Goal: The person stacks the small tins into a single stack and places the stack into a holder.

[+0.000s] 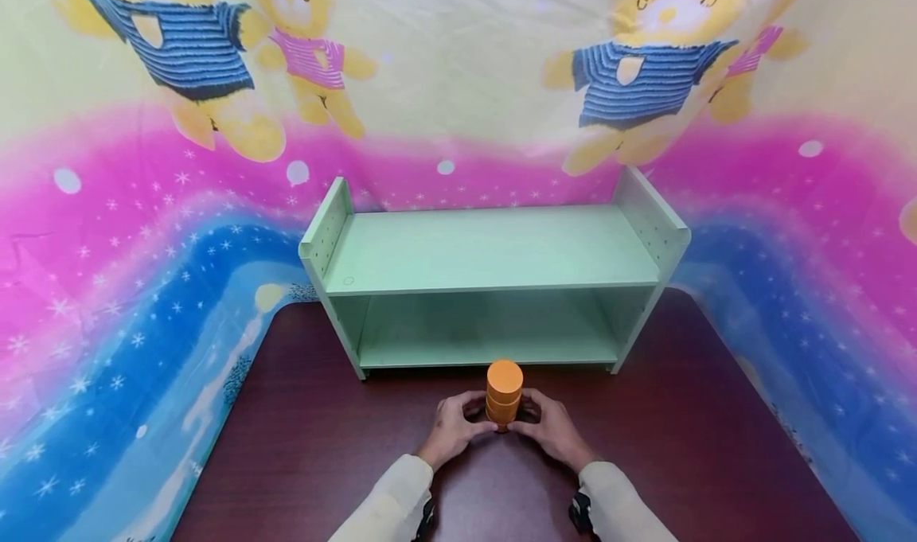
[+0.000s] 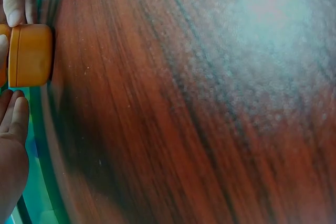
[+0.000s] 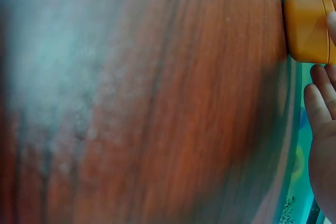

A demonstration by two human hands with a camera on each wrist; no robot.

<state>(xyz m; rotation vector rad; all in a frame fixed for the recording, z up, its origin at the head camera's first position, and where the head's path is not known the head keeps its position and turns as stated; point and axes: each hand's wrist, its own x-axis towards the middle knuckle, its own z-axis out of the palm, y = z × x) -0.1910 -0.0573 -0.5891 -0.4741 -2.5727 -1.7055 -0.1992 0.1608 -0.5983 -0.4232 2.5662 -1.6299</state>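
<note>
Orange container (image 1: 505, 389), one, between two hands (image 1: 451, 427) (image 1: 556, 429)

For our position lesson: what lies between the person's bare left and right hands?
The head view shows an upright, seamed orange cylinder between the left hand and the right hand.

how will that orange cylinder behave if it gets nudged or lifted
The orange cylinder may tip if pushed high up, as it is upright and taller than wide. Once over, its round sides would probably let it roll. The smooth surface looks stiff, perhaps slightly slippery.
</note>
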